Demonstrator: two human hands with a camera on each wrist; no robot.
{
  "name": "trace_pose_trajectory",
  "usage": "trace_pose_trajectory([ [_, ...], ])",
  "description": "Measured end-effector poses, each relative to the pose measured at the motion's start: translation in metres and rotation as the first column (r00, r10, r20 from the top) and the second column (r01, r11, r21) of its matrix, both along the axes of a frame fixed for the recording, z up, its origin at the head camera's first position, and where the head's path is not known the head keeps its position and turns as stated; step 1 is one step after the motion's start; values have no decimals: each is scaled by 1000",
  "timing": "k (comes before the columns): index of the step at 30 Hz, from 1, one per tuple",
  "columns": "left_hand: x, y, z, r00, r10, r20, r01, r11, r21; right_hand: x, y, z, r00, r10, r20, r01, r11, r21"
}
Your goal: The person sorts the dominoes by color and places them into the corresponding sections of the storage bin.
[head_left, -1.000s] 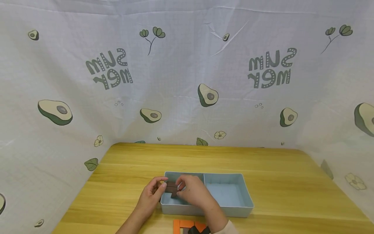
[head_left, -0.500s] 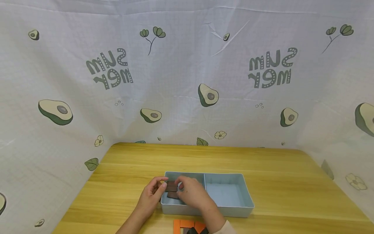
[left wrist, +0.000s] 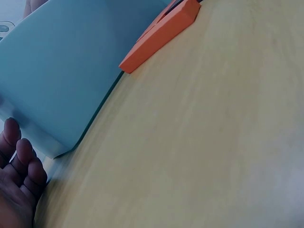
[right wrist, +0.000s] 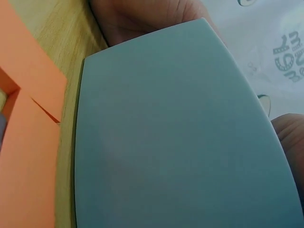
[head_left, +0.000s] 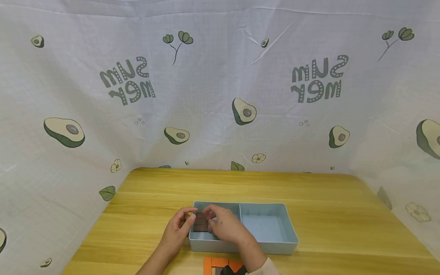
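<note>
Dark brown flat rectangular blocks (head_left: 201, 222) lie side by side in the left compartment of a light blue divided box (head_left: 269, 227). My left hand (head_left: 176, 231) holds the box's left end, with thumb and index tips over the rim; its other fingers (left wrist: 29, 164) bend outside the wall in the left wrist view. My right hand (head_left: 225, 225) reaches over the front wall, its loosely bent thumb and finger at the blocks' right ends. Some of its fingers are hidden. The right wrist view shows mostly the box's outer wall (right wrist: 180, 133).
Orange pieces (head_left: 220, 262) lie on the wooden table (head_left: 165, 183) in front of the box, beside a black item (head_left: 230, 270) at the right wrist. The box's right compartment holds nothing visible. A printed white cloth (head_left: 206, 84) hangs behind and at both sides.
The frontmost brown block, first crooked at the right fingertips, has turned straight and moved up against the others. My left hand has stayed at the box's left end.
</note>
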State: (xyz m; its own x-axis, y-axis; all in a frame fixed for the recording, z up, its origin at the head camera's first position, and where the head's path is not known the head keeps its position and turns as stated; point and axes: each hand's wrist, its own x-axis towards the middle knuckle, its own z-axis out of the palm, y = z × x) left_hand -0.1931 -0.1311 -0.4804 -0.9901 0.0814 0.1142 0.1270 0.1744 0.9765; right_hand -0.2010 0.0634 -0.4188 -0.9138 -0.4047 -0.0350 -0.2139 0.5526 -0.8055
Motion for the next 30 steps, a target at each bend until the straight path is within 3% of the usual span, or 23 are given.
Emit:
trace_pose_trajectory([
  [6, 0, 0, 0, 1000, -10, 7, 10, 1000, 5, 3, 5, 10, 999, -10, 30, 11, 999, -40],
  [12, 1, 1, 0, 1000, -1, -4, 1, 1000, 0, 11, 20, 36, 998, -12, 55, 16, 997, -71],
  [17, 1, 1, 1, 1000, 18, -19, -18, 1000, 9, 27, 33, 58, 999, 33, 20, -32, 999, -35],
  [21, 1, 1, 0, 999, 24, -23, -24, 1000, 6, 46, 40, 66, 997, 66, -45, -65, 998, 6],
  [24, 1, 1, 0, 999, 23, -25, -23, 1000, -5, 61, 44, 63, 992, 112, -62, -109, 993, 48],
  [26, 1, 1, 1, 999, 25, -25, -25, 1000, -9, 68, 46, 56, 986, 165, -20, -164, 985, 46],
  [30, 2, 2, 2, 999, 27, -23, -27, 1000, -13, 68, 55, 14, 950, 304, 71, -306, 952, 23],
])
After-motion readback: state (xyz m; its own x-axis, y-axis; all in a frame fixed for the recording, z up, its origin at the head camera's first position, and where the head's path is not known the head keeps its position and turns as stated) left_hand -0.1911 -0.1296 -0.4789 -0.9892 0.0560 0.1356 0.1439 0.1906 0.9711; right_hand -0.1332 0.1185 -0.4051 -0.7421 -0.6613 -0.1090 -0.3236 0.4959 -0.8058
